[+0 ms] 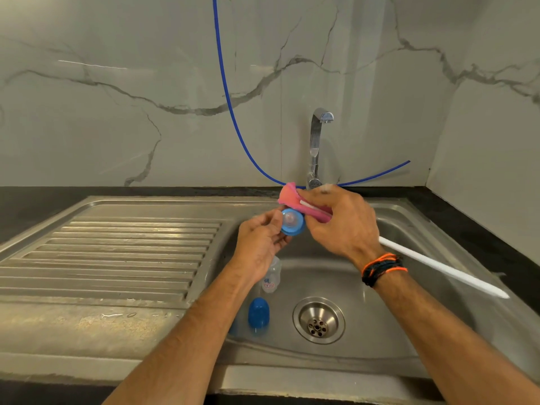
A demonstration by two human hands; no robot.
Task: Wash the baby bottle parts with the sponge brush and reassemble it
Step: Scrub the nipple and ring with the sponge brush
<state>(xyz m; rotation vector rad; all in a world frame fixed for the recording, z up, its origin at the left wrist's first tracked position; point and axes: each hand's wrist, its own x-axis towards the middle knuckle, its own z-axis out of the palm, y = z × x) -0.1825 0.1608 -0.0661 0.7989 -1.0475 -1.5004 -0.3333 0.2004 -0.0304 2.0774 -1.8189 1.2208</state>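
Left hand [261,240] – fingers curled, pinching blue collar ring with teat [292,222], held above sink basin [394,287]. Right hand [343,226] – fingers wrapped round pink sponge head [287,197] of sponge brush, sponge touching ring's upper edge; white handle [444,268] slants out past wrist toward basin's right side. Clear bottle body [272,274] lies in basin below left wrist. Blue cap [258,316] lies nearer, left of drain [318,320]. Tap [316,147] behind hands.
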